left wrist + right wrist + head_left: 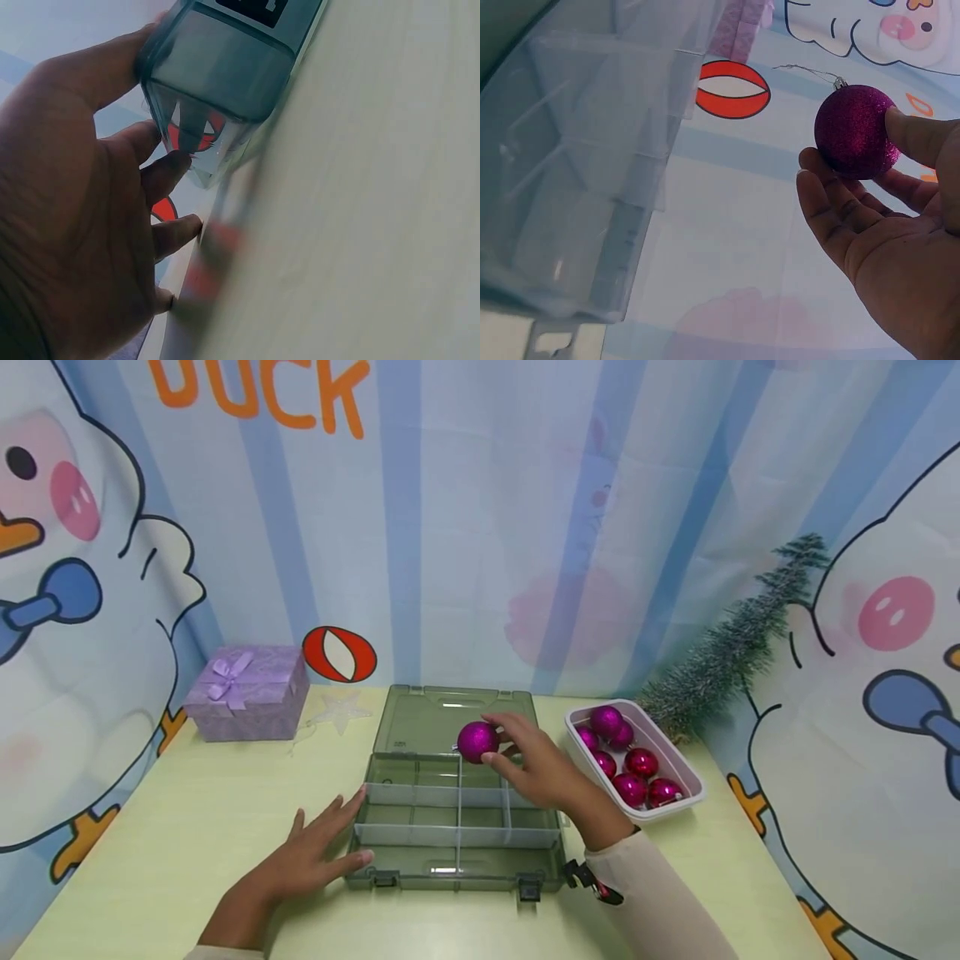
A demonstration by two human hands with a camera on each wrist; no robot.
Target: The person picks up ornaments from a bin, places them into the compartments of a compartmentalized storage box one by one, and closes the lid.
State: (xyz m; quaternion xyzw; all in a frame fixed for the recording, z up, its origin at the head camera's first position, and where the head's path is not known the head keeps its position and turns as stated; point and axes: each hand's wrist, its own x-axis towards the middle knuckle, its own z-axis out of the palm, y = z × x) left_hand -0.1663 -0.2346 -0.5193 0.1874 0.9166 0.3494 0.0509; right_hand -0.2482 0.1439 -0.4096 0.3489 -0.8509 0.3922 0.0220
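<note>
My right hand (536, 760) holds a glittery purple Christmas ball (477, 742) between thumb and fingers, above the back of a divided plastic box (457, 881). In the right wrist view the ball (857, 133) has a metal cap with a thin wire loop. The box is see-through grey-green, its lid (420, 714) laid back, with pale dividers parting it into several compartments. At the box's left side rests my left hand (307, 860), fingers spread and fairly straight. The left wrist view shows its thumb and fingertips against the box corner (225, 67).
Right of the box, a white tub (686, 764) holds several purple and shiny magenta balls (641, 762). A small frosted tree (720, 660) leans behind it. Back left are a purple gift box (247, 693) and a pale star (341, 714). A printed curtain (465, 527) hangs behind.
</note>
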